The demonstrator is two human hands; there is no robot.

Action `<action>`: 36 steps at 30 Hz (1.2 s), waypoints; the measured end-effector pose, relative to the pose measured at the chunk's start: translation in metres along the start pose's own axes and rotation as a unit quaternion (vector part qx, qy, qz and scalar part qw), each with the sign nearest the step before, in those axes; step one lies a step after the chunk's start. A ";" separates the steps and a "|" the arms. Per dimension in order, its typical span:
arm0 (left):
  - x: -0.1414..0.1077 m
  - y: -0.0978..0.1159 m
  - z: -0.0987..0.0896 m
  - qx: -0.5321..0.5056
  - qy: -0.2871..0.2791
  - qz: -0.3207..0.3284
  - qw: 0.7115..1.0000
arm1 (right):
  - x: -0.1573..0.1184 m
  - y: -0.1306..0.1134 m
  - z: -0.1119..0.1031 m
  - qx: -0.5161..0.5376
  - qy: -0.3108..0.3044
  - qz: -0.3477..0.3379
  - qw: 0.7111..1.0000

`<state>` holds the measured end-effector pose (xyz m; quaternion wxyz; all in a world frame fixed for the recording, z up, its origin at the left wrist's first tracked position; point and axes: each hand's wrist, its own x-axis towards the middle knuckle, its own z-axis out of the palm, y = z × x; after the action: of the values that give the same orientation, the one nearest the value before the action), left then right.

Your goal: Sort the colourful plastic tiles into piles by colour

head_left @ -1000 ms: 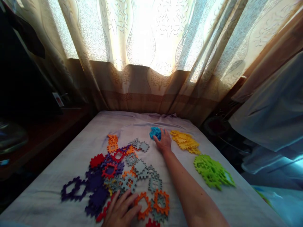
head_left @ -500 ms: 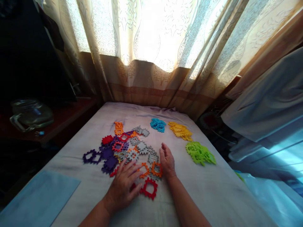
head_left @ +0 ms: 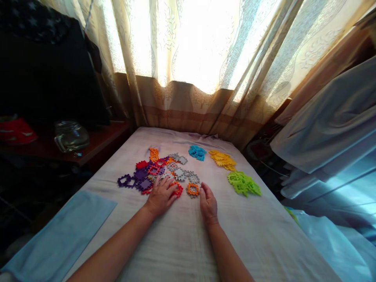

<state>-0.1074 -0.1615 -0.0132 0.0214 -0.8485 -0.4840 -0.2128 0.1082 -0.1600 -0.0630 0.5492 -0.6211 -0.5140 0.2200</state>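
Spread fingers of my left hand lie over the near edge of a mixed pile, touching a red piece. My right hand rests on its side, fingers slightly curled, just right of an orange square piece. Nothing shows in its grasp. The pile holds purple pieces, grey pieces, red pieces and an orange group at its back left. Apart from it lie a blue heap, a yellow heap and a green heap.
A light blue cloth lies on the left of the white-covered surface. Farther left, a glass jug stands on a dark red table beside a black screen. Curtains hang behind; clothes hang at right.
My left hand has moved forward, and the red piece near it now lies farther up, against the pile. My right hand stays beside the orange piece. The camera view has shifted.
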 end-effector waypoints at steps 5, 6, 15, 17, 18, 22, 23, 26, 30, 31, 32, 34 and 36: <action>-0.010 -0.034 -0.021 0.015 0.026 -0.052 0.998 | 0.000 0.003 0.005 -0.071 -0.011 -0.095 0.993; -0.011 -0.046 -0.027 0.030 0.026 -0.102 0.994 | 0.001 0.004 0.006 -0.088 -0.011 -0.113 0.990; -0.010 -0.099 -0.026 0.034 0.022 -0.390 0.920 | 0.000 0.002 0.012 -0.172 -0.022 -0.164 0.971; -0.008 -0.080 -0.012 0.021 0.032 -0.360 0.932 | 0.000 0.001 0.012 -0.172 -0.033 -0.166 0.971; -0.006 -0.069 -0.004 0.014 0.038 -0.343 0.938 | -0.001 0.001 0.012 -0.172 -0.039 -0.167 0.970; 0.008 -0.032 0.015 -0.017 0.061 -0.275 0.959 | -0.002 0.001 0.012 -0.175 -0.052 -0.177 0.967; 0.012 -0.027 0.017 -0.023 0.066 -0.258 0.964 | -0.003 0.001 0.012 -0.175 -0.049 -0.181 0.966; 0.028 -0.028 0.014 -0.040 0.075 -0.209 0.974 | -0.006 -0.001 0.010 -0.178 -0.035 -0.201 0.963; 0.057 -0.064 -0.002 -0.042 0.067 -0.181 0.980 | -0.016 -0.015 0.004 -0.212 -0.103 -0.257 0.937; 0.066 -0.077 -0.007 -0.037 0.060 -0.184 0.980 | -0.019 -0.019 0.003 -0.224 -0.140 -0.276 0.924; 0.074 -0.091 -0.011 -0.030 0.051 -0.189 0.980 | -0.021 -0.024 0.002 -0.235 -0.179 -0.293 0.909; 0.089 -0.119 -0.019 -0.013 0.033 -0.205 0.978 | -0.023 -0.033 0.004 -0.251 -0.244 -0.314 0.883; 0.100 -0.142 -0.023 0.001 0.011 -0.223 0.975 | -0.021 -0.039 0.011 -0.263 -0.268 -0.311 0.873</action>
<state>-0.1886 -0.0104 0.0215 -0.0202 -0.7169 -0.6610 -0.2206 0.0755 -0.1780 -0.0369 0.2466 -0.4678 -0.8471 0.0528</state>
